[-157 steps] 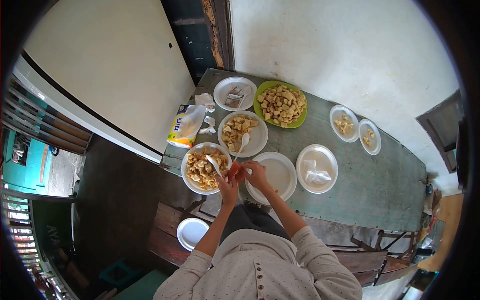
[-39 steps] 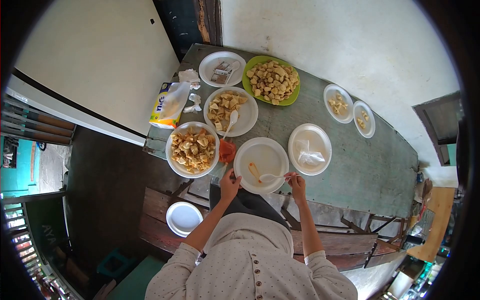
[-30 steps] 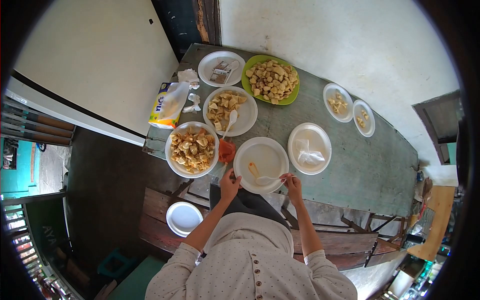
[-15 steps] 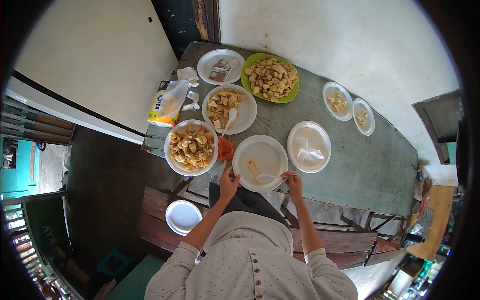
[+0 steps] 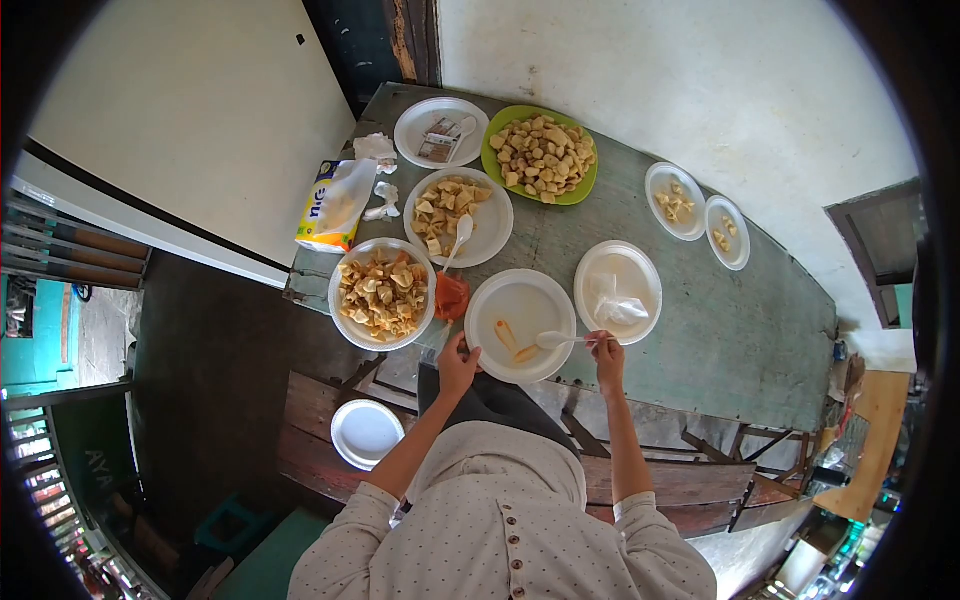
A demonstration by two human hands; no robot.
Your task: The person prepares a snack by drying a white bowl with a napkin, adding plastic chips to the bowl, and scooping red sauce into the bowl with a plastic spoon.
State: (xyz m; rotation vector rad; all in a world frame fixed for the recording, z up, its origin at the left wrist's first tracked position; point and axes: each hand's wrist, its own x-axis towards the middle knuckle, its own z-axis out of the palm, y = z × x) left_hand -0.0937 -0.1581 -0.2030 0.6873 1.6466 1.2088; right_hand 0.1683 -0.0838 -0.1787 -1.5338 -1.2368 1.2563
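Note:
A white plate (image 5: 520, 300) lies at the table's near edge, with two streaks of orange sauce (image 5: 515, 343) on it. My left hand (image 5: 459, 364) grips the plate's lower left rim. My right hand (image 5: 607, 358) is closed on the handle of a white plastic spoon (image 5: 560, 340), whose bowl is over the plate's right part beside the sauce. Left of the plate sits a small bag of red sauce (image 5: 451, 296). Two plates of folded, fried-looking pieces (image 5: 383, 295) (image 5: 448, 213) stand further left, the upper one with another white spoon (image 5: 460, 238) in it.
A green plate (image 5: 490, 170) heaped with pale chunks stands at the back, beside a plate with a sachet (image 5: 441, 139). Plates with a clear bag (image 5: 620, 300) and small pieces (image 5: 675, 204) are to the right. A tissue pack (image 5: 336, 205) lies left; a white plate (image 5: 367, 434) rests on the bench.
My right hand has moved right and slightly up with the spoon. The lower sauce streak now shows more clearly. My left hand stays on the plate rim.

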